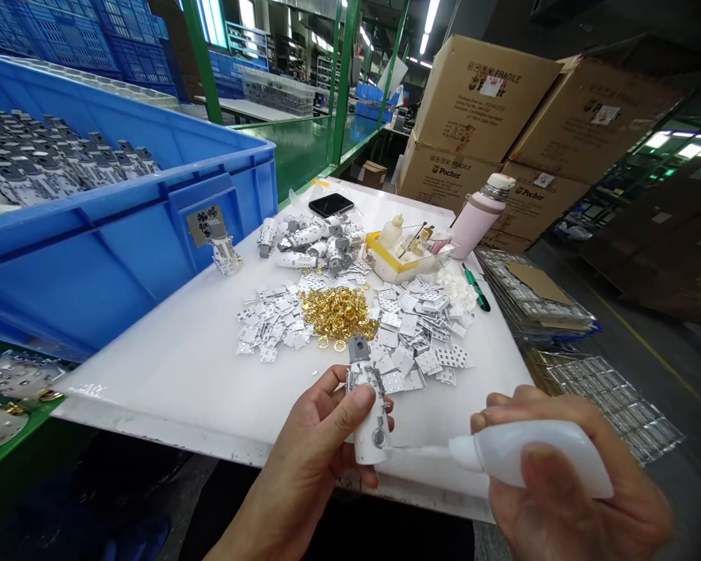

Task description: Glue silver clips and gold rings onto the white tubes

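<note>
My left hand (327,425) is closed round a white cylindrical model part (367,425) with a grey top, held upright over the table's near edge. In my right hand (578,475) lies a white squeeze bottle (537,452), tipped on its side. Its thin nozzle points left, and the tip is at or very close to the lower side of the part; whether they touch I cannot tell. Just beyond the part are a heap of gold rings (339,312) and, on both sides of it, small flat white plates (409,335) with holes.
Similar white-and-grey parts (321,241) lie piled farther back, near a phone (330,205). A yellow-edged tray (385,261) holds small bottles. Behind it stands a pink flask (476,222), with a green-and-black knife (476,288) nearby. A big blue crate (210,187) borders the left; cartons (479,101) rise at right.
</note>
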Demonstrator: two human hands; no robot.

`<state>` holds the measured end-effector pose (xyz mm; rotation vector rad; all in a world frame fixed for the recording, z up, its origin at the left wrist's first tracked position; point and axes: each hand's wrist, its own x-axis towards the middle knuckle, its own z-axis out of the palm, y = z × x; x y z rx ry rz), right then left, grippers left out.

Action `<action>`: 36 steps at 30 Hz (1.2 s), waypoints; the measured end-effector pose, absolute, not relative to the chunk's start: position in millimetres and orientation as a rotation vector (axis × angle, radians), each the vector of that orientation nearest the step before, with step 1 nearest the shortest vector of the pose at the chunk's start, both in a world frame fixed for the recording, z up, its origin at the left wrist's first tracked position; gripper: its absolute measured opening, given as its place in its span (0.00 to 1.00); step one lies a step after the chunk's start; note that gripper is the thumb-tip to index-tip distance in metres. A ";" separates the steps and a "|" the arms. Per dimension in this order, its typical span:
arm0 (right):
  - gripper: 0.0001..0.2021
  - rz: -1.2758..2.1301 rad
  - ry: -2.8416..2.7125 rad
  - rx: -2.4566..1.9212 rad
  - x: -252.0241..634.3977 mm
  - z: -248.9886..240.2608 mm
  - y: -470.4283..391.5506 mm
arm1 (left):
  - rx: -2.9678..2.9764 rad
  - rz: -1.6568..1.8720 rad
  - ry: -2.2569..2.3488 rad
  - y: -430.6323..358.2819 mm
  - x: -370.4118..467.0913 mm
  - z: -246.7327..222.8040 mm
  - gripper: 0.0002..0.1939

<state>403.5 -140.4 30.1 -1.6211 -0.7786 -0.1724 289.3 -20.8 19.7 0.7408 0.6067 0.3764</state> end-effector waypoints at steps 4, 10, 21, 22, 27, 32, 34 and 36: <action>0.15 -0.115 -0.733 -1.551 408.8 26.4 -139.1 | 0.721 0.382 0.598 -20.6 289.2 18.9 0.16; 0.14 0.238 -0.601 -1.260 434.5 30.3 -132.1 | 0.655 0.391 0.616 -19.1 286.9 16.0 0.14; 0.18 0.070 -0.756 -2.055 527.1 -33.9 -177.9 | 0.730 0.533 0.858 1.3 258.1 17.8 0.19; 0.17 0.043 -0.755 -2.098 529.3 -38.0 -177.9 | 0.731 0.548 0.875 2.9 255.6 17.6 0.19; 0.20 -0.141 -0.757 -2.215 523.0 -41.3 -177.2 | 0.681 0.676 0.895 8.7 242.8 21.4 0.17; 0.10 -0.622 -0.829 -1.775 482.0 -14.1 -161.4 | 0.637 0.855 0.996 10.7 231.5 30.1 0.13; 0.06 -0.409 -1.124 -1.694 460.6 0.7 -137.8 | 0.640 0.862 1.009 9.9 229.2 30.2 0.13; 0.02 -0.190 -1.401 -1.664 442.9 11.2 -104.2 | 0.641 0.854 0.996 8.3 226.8 28.2 0.12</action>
